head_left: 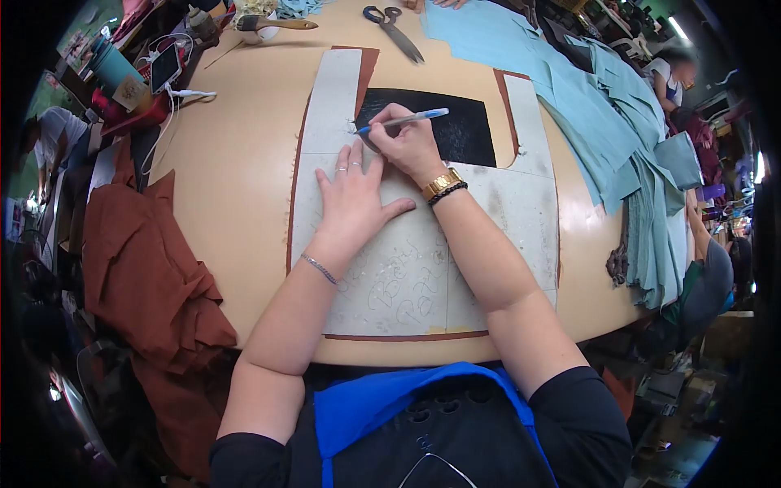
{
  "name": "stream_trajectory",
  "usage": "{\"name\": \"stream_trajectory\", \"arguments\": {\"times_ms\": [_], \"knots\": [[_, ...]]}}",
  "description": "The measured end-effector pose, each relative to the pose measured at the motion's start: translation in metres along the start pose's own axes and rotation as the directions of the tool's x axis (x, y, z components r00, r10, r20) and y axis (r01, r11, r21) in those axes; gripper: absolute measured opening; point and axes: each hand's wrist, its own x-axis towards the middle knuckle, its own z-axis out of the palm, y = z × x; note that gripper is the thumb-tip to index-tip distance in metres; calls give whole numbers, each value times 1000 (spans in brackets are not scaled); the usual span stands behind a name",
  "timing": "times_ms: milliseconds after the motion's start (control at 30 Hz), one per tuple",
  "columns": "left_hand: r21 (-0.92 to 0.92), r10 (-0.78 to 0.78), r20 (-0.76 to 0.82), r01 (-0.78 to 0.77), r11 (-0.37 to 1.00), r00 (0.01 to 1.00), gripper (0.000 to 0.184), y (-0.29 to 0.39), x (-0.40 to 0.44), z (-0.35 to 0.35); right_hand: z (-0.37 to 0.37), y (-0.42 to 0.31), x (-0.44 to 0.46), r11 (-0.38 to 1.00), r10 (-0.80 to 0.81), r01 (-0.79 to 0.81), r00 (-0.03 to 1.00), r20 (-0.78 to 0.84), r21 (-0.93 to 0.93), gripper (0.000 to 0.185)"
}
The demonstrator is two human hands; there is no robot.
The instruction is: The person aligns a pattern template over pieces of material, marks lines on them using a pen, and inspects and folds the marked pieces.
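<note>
A pale grey pattern board [521, 203] with handwriting on it lies over rust-brown fabric [368, 71], whose edges show around the board. My left hand [351, 195] rests flat on the board with its fingers spread, holding nothing. Just above it, my right hand [404, 145] grips a blue and white pen [419, 117]. The pen's tip is at the inner edge of the board's left arm. A black sheet [464, 130] lies in the cutout between the board's two arms, partly behind my right hand.
Scissors [397, 37] and a brush [277, 23] lie at the table's far side. Light blue fabric [561, 98] covers the right side. Rust-brown cloth [146, 260] hangs at the left, below a phone [165, 68] with a cable. Another person's hands [439, 3] show at the far edge.
</note>
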Motion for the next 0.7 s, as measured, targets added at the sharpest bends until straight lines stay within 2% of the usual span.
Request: {"name": "stream_trajectory", "arguments": {"times_ms": [67, 167, 267, 300, 400, 433, 467, 533, 633, 700], "knots": [[-3, -4, -19, 4, 1000, 1000, 98, 0, 0, 3, -4, -5, -1, 993, 38, -30, 997, 66, -116, 12], [0, -10, -2, 10, 1000, 1000, 91, 0, 0, 0, -7, -5, 1, 992, 89, -85, 995, 38, -88, 11], [-10, 4, -31, -4, 1000, 1000, 86, -3, -1, 3, -21, -2, -2, 927, 179, -137, 980, -89, 350, 12], [-21, 18, -49, -19, 1000, 999, 84, -3, -1, 6, -37, -3, -5, 901, 237, -201, 970, -47, 385, 14], [-39, 10, -45, -12, 999, 999, 84, 0, -3, 3, -91, 0, -25, 949, 187, -128, 965, -186, 289, 13], [-48, 19, -43, -21, 999, 999, 83, 1, -3, 2, -114, 5, -33, 973, 200, -158, 944, -262, 170, 13], [-56, 23, -42, -25, 998, 999, 83, 1, -4, 2, -134, 16, -40, 979, 171, -120, 925, -339, 167, 9], [-56, 23, -34, -25, 998, 999, 83, 2, -4, 0, -182, 40, -53, 991, 126, -133, 895, -428, 13, 9], [-42, 14, -24, -15, 999, 1000, 83, 5, -4, -1, -223, 56, -69, 982, 107, -167, 877, -468, -89, 9], [-38, 11, -24, -11, 999, 1000, 82, 5, -4, -1, -227, 61, -76, 983, 125, -173, 878, -463, -63, 10]]}}
